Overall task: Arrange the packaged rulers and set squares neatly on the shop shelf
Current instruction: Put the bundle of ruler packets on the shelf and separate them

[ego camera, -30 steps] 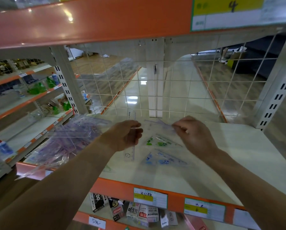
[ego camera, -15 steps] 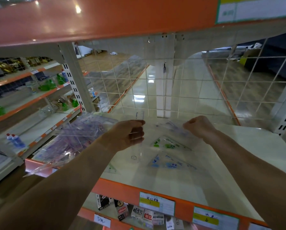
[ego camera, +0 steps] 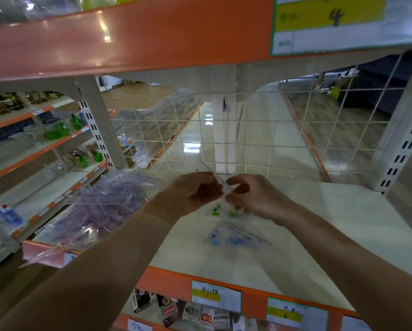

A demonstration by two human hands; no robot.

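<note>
Your left hand (ego camera: 193,194) and right hand (ego camera: 255,199) meet above the shelf (ego camera: 331,235), fingers curled, both pinching one clear packaged ruler (ego camera: 219,182) tilted between them. A green-printed set square pack (ego camera: 220,213) lies just beneath your right hand, a blue-printed pack (ego camera: 236,238) nearer you, and a loose pile of packs (ego camera: 104,206) lies to the left.

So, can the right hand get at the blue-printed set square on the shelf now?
Probably yes: the blue-printed set square lies uncovered close to the right hand, but that hand pinches the clear ruler pack and must release it first.
</note>
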